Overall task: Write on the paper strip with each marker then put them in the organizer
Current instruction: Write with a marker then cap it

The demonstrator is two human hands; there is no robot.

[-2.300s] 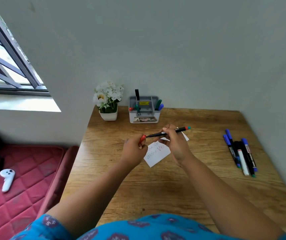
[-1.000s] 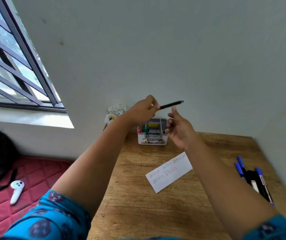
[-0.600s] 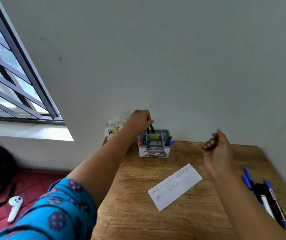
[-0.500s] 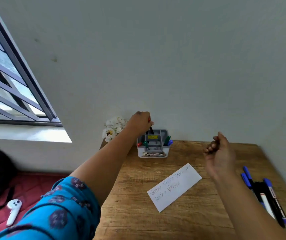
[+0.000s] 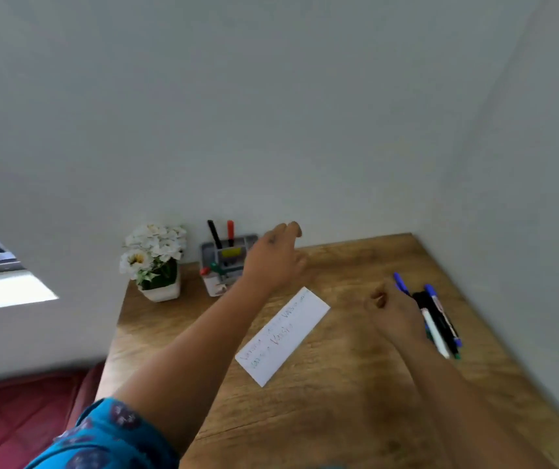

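Released since earlier, red-capped marker [image 5: 230,232] stands in the organizer [image 5: 225,262]; left hand [image 5: 273,262] hangs loose and empty, right hand [image 5: 394,309] loosely curled, empty, beside counter [image 5: 339,418] markers [image 5: 435,319].

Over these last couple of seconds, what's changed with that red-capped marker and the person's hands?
The red-capped marker, earlier held in both hands over the paper strip, now stands in the organizer. The left hand let it go and is drawing back, open. The right hand has moved to the markers on the table, fingers loosely curled. Paper strip, remaining markers and flower pot stayed put.
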